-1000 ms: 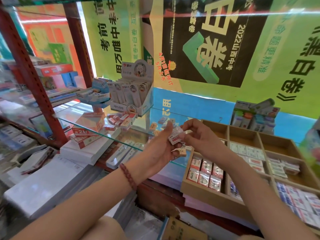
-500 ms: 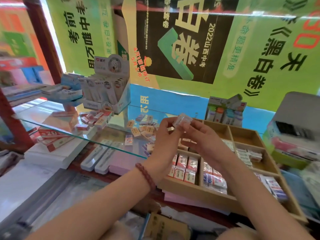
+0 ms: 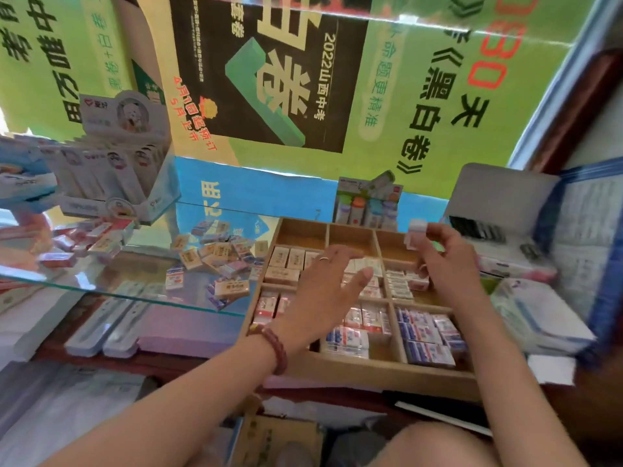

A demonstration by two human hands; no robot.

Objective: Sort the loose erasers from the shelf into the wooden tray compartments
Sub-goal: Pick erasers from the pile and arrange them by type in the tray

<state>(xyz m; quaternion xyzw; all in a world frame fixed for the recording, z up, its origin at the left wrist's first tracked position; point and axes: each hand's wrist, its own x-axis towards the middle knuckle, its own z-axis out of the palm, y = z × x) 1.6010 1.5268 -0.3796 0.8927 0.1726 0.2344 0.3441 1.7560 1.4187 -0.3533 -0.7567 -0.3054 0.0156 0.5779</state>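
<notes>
Eraser sorting — one piece aloft.
Pale eraser (image 3: pixel 416 231) pinched at fingertips of right hand (image 3: pixel 446 264), above back-right compartment of wooden tray (image 3: pixel 371 374); left hand (image 3: pixel 320 293) flat, fingers extended, over middle compartments — holding nothing. Loose erasers (image 3: pixel 219 256) heaped on glass shelf (image 3: pixel 111 279).

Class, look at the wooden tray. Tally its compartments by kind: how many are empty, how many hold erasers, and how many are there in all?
In the wooden tray:
empty compartments: 3
compartments holding erasers: 6
Total: 9
</notes>
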